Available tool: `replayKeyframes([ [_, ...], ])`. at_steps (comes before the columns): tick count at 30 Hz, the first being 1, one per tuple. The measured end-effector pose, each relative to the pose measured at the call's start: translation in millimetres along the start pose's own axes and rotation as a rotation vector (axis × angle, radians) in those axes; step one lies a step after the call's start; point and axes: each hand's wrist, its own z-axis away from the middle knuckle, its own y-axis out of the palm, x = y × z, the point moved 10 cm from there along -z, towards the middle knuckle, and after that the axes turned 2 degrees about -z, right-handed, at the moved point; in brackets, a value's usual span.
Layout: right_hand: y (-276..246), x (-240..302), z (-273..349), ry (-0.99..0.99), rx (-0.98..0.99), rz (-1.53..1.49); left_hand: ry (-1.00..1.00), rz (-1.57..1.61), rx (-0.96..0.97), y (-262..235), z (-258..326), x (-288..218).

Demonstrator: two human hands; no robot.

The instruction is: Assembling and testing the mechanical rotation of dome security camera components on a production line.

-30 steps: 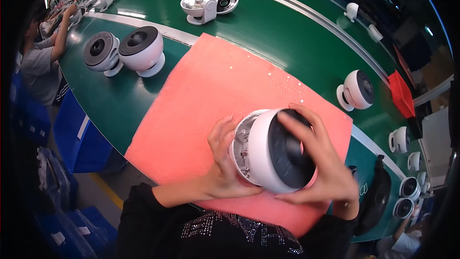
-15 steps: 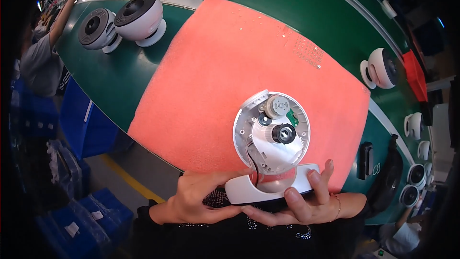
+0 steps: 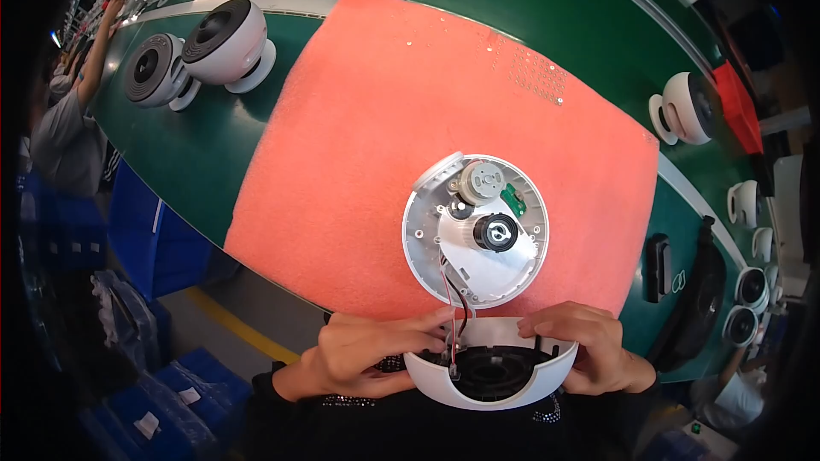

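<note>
Low in the frame, near the bottom centre: a white domed housing half [image 3: 491, 371] with a dark grille inside, gripped at its rim by both hands — left hand [image 3: 367, 354] closed on the left edge, fingertips at the wires [image 3: 451, 290]; right hand [image 3: 581, 346] curled over the right edge. Just above, resting on the salmon foam mat [image 3: 384, 119]: a round white base plate [image 3: 475, 229] carrying a small metal motor [image 3: 483, 181], a black hub and a green circuit board, joined to the shell by thin red and black leads. Probably light, rigid moulded plastic, smooth and a bit slippery; best held by the rims, never by the fragile wires. Upper left on the green belt [image 3: 222, 145]: two finished round fans [image 3: 201, 51].
</note>
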Motion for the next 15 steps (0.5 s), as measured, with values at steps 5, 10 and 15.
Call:
replayKeyframes([
  [5,-10.8,-8.7,-16.0,0.188,0.057,-0.085,0.049,-0.262,-0.093,-32.7,-12.7,12.1],
  [10,-9.9,-36.5,-30.7,0.552,-0.080,-0.736,0.174,-0.436,-0.130,-24.3,-46.1,6.3],
  [15,2.1,-44.1,-38.7,0.658,-0.041,-0.893,0.333,-0.199,-0.018,-6.1,-43.0,20.7],
])
